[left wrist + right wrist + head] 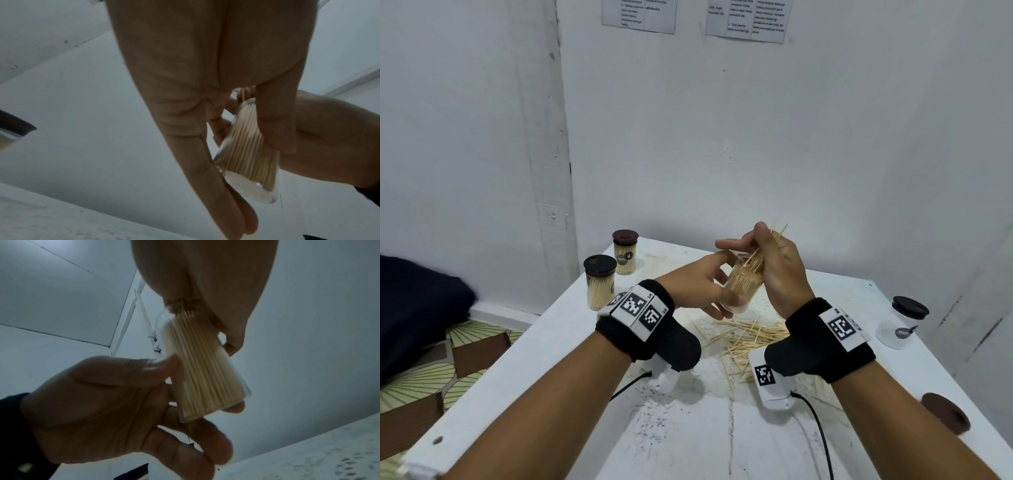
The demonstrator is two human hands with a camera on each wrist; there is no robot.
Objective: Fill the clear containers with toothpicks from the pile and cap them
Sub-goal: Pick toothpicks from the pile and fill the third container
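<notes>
White tabletop (pixel 722 428) scuffed and speckled with dark flecks, set into a corner of plain white walls (pixel 756 137); two printed paper sheets (pixel 639 15) taped high up. Held above the table in the left hand (pixel 698 286) – thumb and curled fingers round its sides – a clear cylindrical plastic container (pixel 741 286), tilted, uncapped, nearly full. Over its mouth the right hand (pixel 774 267), pinching a bundle of thin wooden toothpicks (pixel 763 250) partly inside. Below, a loose pile of toothpicks (pixel 750 337) on the tabletop. Far left – two filled containers with dark brown caps (pixel 600 282). Right edge: an empty capped container (pixel 900 322) and, nearer, a loose brown round cap (pixel 945 413). Patterned floor (pixel 431 370) at left.
</notes>
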